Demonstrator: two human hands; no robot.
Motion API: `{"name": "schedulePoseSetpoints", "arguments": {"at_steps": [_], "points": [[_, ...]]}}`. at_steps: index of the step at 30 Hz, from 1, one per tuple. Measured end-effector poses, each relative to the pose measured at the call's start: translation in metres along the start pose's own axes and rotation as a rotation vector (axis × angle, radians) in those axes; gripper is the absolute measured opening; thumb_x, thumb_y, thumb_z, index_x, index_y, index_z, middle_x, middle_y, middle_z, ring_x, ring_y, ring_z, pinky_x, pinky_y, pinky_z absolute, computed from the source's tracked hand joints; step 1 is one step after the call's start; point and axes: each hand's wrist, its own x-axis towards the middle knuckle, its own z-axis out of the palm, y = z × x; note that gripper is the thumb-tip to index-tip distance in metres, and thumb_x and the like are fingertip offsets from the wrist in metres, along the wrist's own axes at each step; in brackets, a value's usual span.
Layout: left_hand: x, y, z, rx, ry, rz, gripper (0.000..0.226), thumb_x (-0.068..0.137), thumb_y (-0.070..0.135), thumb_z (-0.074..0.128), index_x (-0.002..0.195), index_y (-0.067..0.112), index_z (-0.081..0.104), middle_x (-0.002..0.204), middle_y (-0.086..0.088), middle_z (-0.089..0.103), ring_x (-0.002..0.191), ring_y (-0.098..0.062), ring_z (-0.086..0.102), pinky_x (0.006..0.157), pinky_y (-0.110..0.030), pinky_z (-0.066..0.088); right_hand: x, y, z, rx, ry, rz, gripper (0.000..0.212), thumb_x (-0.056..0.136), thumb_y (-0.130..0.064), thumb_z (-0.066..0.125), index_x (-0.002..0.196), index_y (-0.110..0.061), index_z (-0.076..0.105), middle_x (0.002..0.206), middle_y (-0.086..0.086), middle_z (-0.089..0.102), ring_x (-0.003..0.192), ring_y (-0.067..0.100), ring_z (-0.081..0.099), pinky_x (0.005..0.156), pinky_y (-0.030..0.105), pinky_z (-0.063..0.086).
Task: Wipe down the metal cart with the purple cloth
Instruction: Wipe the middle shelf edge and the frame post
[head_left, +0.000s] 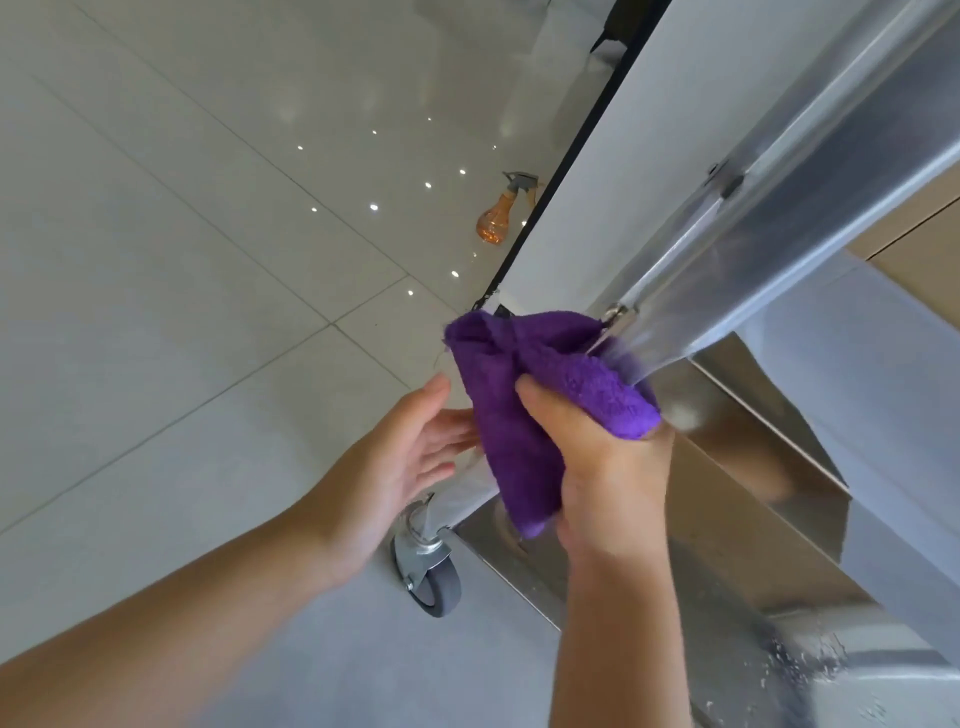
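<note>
Floor: big glossy pale tiles (156, 260) with thin grout lines, stretching out to the left of both hands; little bright light spots reflect in them further out past the hands.
Cart: shiny metal cart (810, 218), seen from above at a steep angle. Its slanted bar runs up and away to the right of the right hand, and a lower shelf sits under that hand with some water drops on the metal near the bottom edge.
Wheel: grey caster wheel (428, 569) in a metal bracket, right below the left hand and just left of the right wrist.
Cloth: purple cloth (524, 410), fuzzy and bunched up, between the two hands, its upper end pressed against the bottom of the cart's bar.
Right hand: right hand (608, 467) has fingers and thumb curled round the cloth, gripping it.
Left hand: left hand (405, 447) is open, fingers relaxed and straight-ish, fingertips just touching the cloth's left edge.
Spray bottle: amber spray bottle (501, 215) with a grey trigger, standing on the floor well beyond the hands, next to the cart's edge.
Writing: can't make out any brand or label anywhere.
</note>
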Motion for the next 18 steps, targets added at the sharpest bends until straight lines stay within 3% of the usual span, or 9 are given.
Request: {"name": "schedulePoseSetpoints", "arguments": {"at_steps": [2, 5, 8, 11, 13, 15, 18], "points": [[0.007, -0.006, -0.009, 0.008, 0.103, -0.069, 0.071, 0.070, 0.062, 0.037, 0.112, 0.011, 0.065, 0.111, -0.002, 0.069, 0.109, -0.012, 0.061, 0.107, -0.038, 0.036, 0.007, 0.001, -0.007, 0.027, -0.106, 0.090, 0.024, 0.054, -0.014, 0.072, 0.066, -0.035, 0.075, 0.069, -0.009, 0.071, 0.068, 0.008, 0.069, 0.068, 0.028, 0.057], [0.012, -0.011, -0.014, 0.011, 0.169, -0.129, 0.064, 0.073, 0.064, 0.039, 0.108, 0.017, 0.066, 0.110, -0.001, 0.070, 0.109, -0.016, 0.061, 0.104, -0.039, 0.037, 0.021, -0.004, -0.019, 0.048, -0.457, 0.233, 0.033, 0.051, -0.003, 0.068, 0.065, -0.032, 0.076, 0.068, -0.009, 0.071, 0.069, 0.004, 0.068, 0.071, 0.022, 0.056], [0.014, -0.011, -0.016, -0.021, 0.151, -0.122, 0.061, 0.075, 0.063, 0.034, 0.094, 0.021, 0.073, 0.107, -0.002, 0.071, 0.110, -0.019, 0.061, 0.103, -0.044, 0.037, 0.030, -0.004, -0.023, 0.016, -0.567, 0.201, 0.043, 0.050, 0.003, 0.063, 0.057, -0.038, 0.073, 0.061, -0.016, 0.068, 0.064, -0.004, 0.065, 0.067, 0.013, 0.053], [0.014, -0.013, -0.013, -0.014, 0.200, -0.124, 0.062, 0.071, 0.062, 0.032, 0.099, 0.023, 0.070, 0.107, -0.001, 0.071, 0.109, -0.019, 0.061, 0.103, -0.046, 0.038, 0.034, -0.002, -0.025, 0.040, -0.675, 0.194, 0.041, 0.035, -0.006, 0.083, 0.065, -0.034, 0.076, 0.066, -0.014, 0.069, 0.067, -0.002, 0.066, 0.067, 0.017, 0.055], [0.012, -0.015, -0.011, 0.001, 0.219, -0.126, 0.059, 0.070, 0.063, 0.032, 0.105, 0.028, 0.064, 0.107, 0.003, 0.071, 0.107, -0.017, 0.062, 0.101, -0.043, 0.039, 0.035, 0.004, -0.027, 0.107, -0.674, 0.263, 0.042, 0.028, -0.014, 0.082, 0.068, -0.025, 0.077, 0.068, -0.006, 0.071, 0.067, 0.006, 0.069, 0.065, 0.023, 0.057], [0.010, -0.019, -0.007, 0.012, 0.236, -0.122, 0.050, 0.080, 0.065, 0.031, 0.106, 0.034, 0.061, 0.109, 0.006, 0.069, 0.106, -0.016, 0.062, 0.101, -0.042, 0.038, 0.032, 0.014, -0.024, 0.139, -0.607, 0.238, 0.031, 0.041, -0.013, 0.074, 0.071, -0.019, 0.077, 0.070, -0.001, 0.072, 0.068, 0.012, 0.069, 0.064, 0.027, 0.058], [0.008, -0.026, -0.007, 0.014, 0.316, -0.140, 0.053, 0.090, 0.062, 0.027, 0.118, 0.029, 0.058, 0.113, 0.003, 0.068, 0.108, -0.015, 0.061, 0.103, -0.043, 0.037, 0.019, 0.036, -0.012, 0.070, -0.513, 0.049, 0.026, 0.059, -0.008, 0.070, 0.082, -0.019, 0.075, 0.078, 0.003, 0.071, 0.075, 0.020, 0.068, 0.071, 0.033, 0.055]]}}
